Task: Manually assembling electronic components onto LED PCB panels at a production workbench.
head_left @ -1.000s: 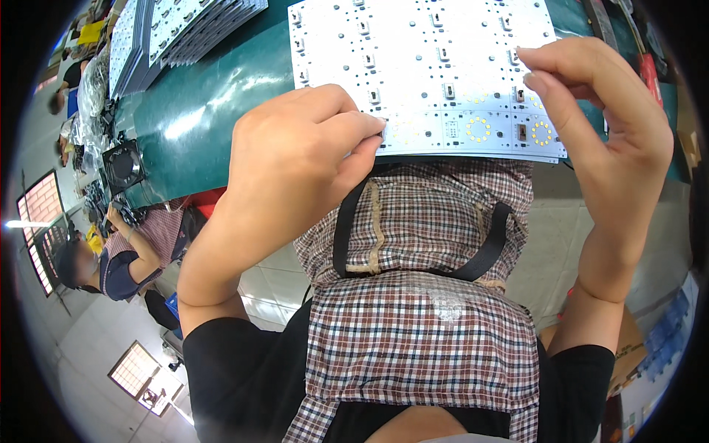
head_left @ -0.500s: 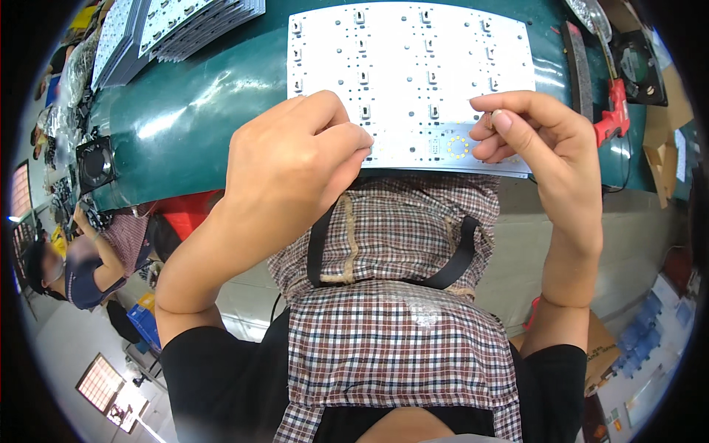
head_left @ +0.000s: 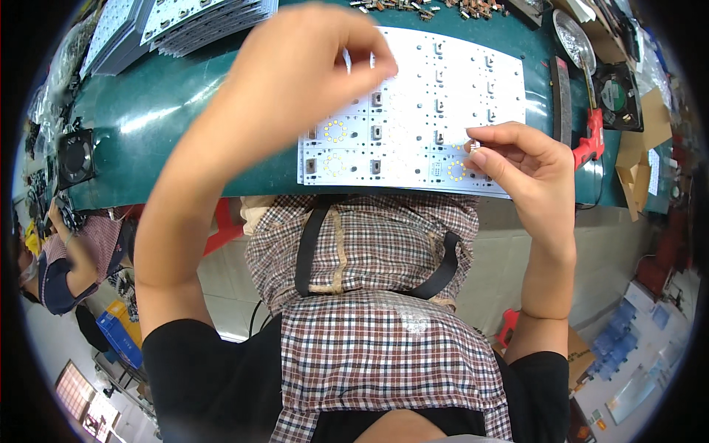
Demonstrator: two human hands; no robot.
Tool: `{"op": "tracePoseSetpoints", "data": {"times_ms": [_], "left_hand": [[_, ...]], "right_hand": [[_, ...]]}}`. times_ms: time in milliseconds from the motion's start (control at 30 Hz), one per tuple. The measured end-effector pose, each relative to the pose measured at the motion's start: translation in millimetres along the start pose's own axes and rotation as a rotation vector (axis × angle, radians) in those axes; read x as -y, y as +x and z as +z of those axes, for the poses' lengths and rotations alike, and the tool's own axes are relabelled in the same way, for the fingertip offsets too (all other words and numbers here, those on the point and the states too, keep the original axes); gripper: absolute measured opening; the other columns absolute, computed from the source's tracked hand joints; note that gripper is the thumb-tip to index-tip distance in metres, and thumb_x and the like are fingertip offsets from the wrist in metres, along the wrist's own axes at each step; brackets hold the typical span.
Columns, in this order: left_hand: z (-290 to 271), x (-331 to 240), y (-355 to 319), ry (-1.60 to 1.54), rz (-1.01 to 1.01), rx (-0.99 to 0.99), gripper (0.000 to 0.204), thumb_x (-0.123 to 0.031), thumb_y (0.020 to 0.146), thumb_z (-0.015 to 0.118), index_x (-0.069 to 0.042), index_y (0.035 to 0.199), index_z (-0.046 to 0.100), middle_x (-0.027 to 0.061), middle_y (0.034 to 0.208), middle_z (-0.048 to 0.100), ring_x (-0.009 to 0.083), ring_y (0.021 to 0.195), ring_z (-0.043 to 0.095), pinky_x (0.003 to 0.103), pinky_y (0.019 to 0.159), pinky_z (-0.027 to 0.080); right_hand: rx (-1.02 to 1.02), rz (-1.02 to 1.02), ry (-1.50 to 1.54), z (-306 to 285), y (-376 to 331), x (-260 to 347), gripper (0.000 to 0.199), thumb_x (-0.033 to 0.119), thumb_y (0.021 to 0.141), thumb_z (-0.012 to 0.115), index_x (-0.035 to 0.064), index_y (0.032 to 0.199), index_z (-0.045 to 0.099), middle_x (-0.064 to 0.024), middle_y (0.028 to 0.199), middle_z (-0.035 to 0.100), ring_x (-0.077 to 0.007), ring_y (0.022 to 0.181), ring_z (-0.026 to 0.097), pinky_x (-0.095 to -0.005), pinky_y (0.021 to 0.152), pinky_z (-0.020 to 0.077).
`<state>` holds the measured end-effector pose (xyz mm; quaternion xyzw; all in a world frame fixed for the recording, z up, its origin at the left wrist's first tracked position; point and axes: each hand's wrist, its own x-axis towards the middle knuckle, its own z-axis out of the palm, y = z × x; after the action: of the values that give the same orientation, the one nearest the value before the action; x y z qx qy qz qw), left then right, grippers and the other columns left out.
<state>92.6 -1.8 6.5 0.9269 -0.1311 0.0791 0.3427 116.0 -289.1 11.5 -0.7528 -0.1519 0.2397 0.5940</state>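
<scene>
Right hand [head_left: 528,166] on white panel [head_left: 436,96], green table [head_left: 185,111]

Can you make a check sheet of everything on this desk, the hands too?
Surface: green bench, glossy.
Job's things: white circuit panel flat on the bench, near edge at the bench's front edge.
Clutter: stacked panels far left; small parts at the far edge; black fans; red tool; cardboard.
Fingers: left hand raised over the panel, fingers pinched; right hand pinches a small part at the panel's near right.
Cables: nothing seen.
Surroundings: another person seated left; blue box on the floor.
</scene>
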Motion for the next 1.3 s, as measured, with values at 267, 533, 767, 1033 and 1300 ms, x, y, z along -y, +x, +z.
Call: {"op": "tracePoseSetpoints", "data": {"times_ms": [267,533,767,1033,1300], "left_hand": [[42.3,52.9,116.7,0.228,0.104,0.141,0.016,-0.019,0.08,0.078,-0.008,0.091,0.079,0.0161,0.09,0.076,0.0336,0.087,0.073,0.044,0.078,0.057],[63.1,56.7,139.3,0.405,0.066,0.133,0.014,-0.02,0.078,0.078,-0.006,0.083,0.077,0.0179,0.088,0.075,0.0362,0.087,0.073,0.047,0.079,0.058],[36.2,47.1,138.3,-0.046,0.021,0.129,0.02,-0.016,0.075,0.077,-0.004,0.091,0.079,0.0178,0.087,0.076,0.0288,0.073,0.074,0.039,0.071,0.059],[-7.4,7.6,77.9,-0.618,-0.058,-0.048,0.022,-0.017,0.094,0.076,0.004,0.102,0.076,0.0079,0.082,0.075,0.0127,0.071,0.07,0.024,0.067,0.056],[-24.0,-0.2,8.1,-0.741,-0.307,0.01,0.025,-0.018,0.092,0.08,0.002,0.106,0.075,0.0078,0.083,0.075,0.0111,0.07,0.071,0.024,0.066,0.059]], "right_hand": [[-0.006,-0.157,-0.288,10.5,-5.4,9.0,0.025,-0.008,0.085,0.074,-0.0032,0.109,0.077,-0.01,0.093,0.073,-0.0137,0.083,0.073,-0.0245,0.076,0.0589],[-0.033,-0.131,-0.391,18.9,-16.0,4.3,0.022,-0.01,0.083,0.072,-0.0034,0.105,0.074,-0.0082,0.089,0.073,-0.0128,0.081,0.073,-0.025,0.075,0.0597],[0.037,-0.285,-0.654,23.3,-11.4,-5.0,0.024,-0.01,0.082,0.075,-0.0006,0.103,0.076,-0.0072,0.089,0.069,-0.0131,0.075,0.067,-0.0248,0.065,0.054],[-0.034,-0.313,-0.747,25.1,-16.4,-10.5,0.023,-0.01,0.081,0.076,0.0002,0.102,0.077,-0.0072,0.087,0.067,-0.0143,0.074,0.065,-0.0257,0.063,0.0526],[-0.058,-0.407,-0.878,29.3,-19.4,-9.2,0.021,-0.008,0.082,0.077,-0.0008,0.102,0.076,-0.0075,0.084,0.065,-0.0158,0.072,0.063,-0.0274,0.06,0.0491]]}}
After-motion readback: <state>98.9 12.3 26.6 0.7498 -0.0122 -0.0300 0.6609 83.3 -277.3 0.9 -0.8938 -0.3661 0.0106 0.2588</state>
